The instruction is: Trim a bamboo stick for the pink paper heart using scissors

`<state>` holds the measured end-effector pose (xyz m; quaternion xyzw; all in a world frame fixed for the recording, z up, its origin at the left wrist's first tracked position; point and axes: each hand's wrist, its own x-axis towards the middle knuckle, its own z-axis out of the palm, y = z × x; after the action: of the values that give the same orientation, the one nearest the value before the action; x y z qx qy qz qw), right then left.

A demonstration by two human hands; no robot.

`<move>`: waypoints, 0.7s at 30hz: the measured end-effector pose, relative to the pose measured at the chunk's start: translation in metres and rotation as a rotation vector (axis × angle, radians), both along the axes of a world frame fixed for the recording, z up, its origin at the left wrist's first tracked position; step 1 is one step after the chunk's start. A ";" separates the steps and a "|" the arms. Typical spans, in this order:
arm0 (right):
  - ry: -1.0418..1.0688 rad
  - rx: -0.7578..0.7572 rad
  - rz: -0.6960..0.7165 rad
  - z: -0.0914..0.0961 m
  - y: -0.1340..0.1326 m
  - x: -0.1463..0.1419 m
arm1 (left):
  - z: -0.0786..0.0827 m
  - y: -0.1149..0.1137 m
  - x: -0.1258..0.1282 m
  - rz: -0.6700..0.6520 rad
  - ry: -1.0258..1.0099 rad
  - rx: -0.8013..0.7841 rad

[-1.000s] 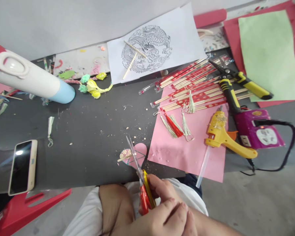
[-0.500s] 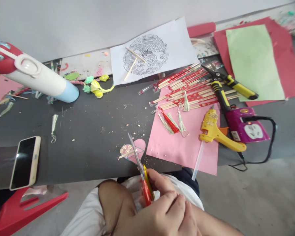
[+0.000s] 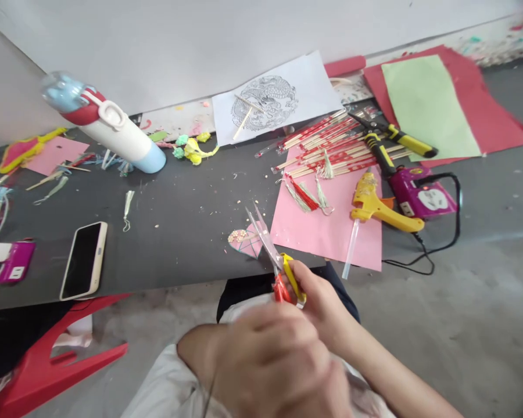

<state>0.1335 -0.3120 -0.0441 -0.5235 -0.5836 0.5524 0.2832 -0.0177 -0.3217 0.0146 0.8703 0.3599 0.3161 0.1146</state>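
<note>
My right hand (image 3: 316,290) holds a pair of scissors (image 3: 268,244) by the yellow and red handles, blades a little apart and pointing away from me. Closer to the camera is my left hand (image 3: 283,360), blurred, with its fingers curled in; whatever it may hold is hidden. Behind the blades, a pink paper heart (image 3: 253,248) lies on the dark table near its front edge. Small pale pieces cover its left lobe, and thin bluish lines cross it. The blades hide part of its right side.
Pink paper (image 3: 322,232) bears tassels (image 3: 303,194) and a yellow glue gun (image 3: 370,203). Behind lie wrapped chopsticks (image 3: 326,136), black-yellow pliers (image 3: 381,139) and a dragon print (image 3: 307,87). A purple power socket (image 3: 425,194) is at right; a bottle (image 3: 126,136) and phone (image 3: 83,260) are left.
The view has shifted left, and my left hand has come up nearer the camera. The scissors, nearly closed before, now have their blades apart.
</note>
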 end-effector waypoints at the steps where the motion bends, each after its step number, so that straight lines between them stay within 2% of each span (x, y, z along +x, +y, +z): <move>1: -0.016 0.029 -0.006 0.000 -0.002 0.002 | 0.003 0.004 -0.006 -0.068 -0.012 0.042; 2: -0.027 0.045 -0.004 0.000 -0.004 0.004 | 0.004 0.010 -0.011 -0.028 -0.001 0.071; 4: -0.005 0.036 0.025 -0.001 -0.007 0.010 | 0.002 0.022 -0.018 0.234 -0.071 0.156; 5: 0.027 0.020 0.049 -0.001 -0.008 0.013 | -0.002 0.027 -0.019 0.355 -0.050 0.125; 7: 0.106 -0.031 0.087 0.000 -0.010 0.018 | -0.011 0.035 -0.019 0.475 -0.012 0.102; 10: 0.229 -0.144 0.104 0.002 -0.011 0.024 | -0.022 0.039 -0.015 0.450 0.050 0.109; 15: 0.360 -0.290 0.110 0.001 -0.013 0.025 | -0.027 0.043 -0.011 0.392 0.087 0.147; 21: 0.444 -0.256 0.182 -0.013 -0.018 0.025 | -0.032 0.046 -0.009 0.378 0.142 0.217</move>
<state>0.1584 -0.3305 -0.0567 -0.3663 -0.4773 0.7462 0.2849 -0.0268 -0.2762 -0.0174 0.8145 0.4877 0.3070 -0.0666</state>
